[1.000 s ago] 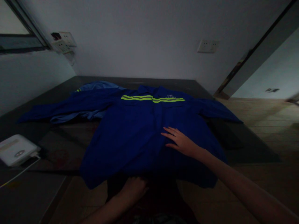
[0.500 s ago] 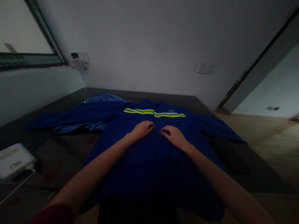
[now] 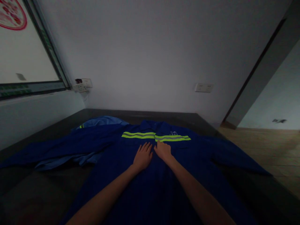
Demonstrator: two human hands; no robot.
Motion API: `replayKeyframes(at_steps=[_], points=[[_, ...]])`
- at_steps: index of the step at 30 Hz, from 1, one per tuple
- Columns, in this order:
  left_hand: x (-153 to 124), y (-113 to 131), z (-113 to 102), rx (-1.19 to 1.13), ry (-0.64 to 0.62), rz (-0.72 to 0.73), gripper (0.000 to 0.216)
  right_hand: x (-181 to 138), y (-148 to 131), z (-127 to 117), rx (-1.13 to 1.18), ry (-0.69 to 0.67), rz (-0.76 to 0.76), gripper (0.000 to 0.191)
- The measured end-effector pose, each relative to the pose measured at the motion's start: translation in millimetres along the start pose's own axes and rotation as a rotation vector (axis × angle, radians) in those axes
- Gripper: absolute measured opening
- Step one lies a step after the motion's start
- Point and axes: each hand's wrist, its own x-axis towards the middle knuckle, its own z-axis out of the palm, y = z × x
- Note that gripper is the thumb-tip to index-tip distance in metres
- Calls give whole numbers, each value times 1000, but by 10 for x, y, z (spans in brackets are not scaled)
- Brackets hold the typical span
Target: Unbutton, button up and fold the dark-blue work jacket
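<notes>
It was a dim indoor room, though whether in a home, an office or a workshop could not be told. A plain pale wall [image 3: 140,56] carried sockets [image 3: 204,87], a framed window [image 3: 30,59] with a red round mark [image 3: 14,16] stood at left, a dark table [image 3: 173,116] met the wall, and wood-like floor [image 3: 257,140] showed at right.
</notes>
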Motion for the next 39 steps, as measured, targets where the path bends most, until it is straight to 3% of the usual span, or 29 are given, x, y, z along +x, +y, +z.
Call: replayKeyframes(at_steps=[9, 12, 15, 20, 24, 30, 39], points=[[-323, -35, -97, -64, -88, -18, 50, -68, 78, -83, 64, -102, -71, 21], [-158, -79, -209, -126, -77, -29, 44, -47, 58, -65, 107, -58, -51, 26], [185, -120, -254, -166, -38, -42, 24, 28, 69, -11, 191, -15, -28, 21], [606, -166, -47, -234, 40, -43, 20, 188, 210, 82, 433, 75, 13, 13], [609, -197, 104, -285, 104, -50, 22, 290, 350, 81, 642, 140, 34, 17], [579, -203, 116, -335, 120, -43, 21, 524, 455, 25, 823, 224, 37, 19], [647, -265, 58, -375, 80, -55, 17, 502, 390, 331, 862, 158, -1, 13]])
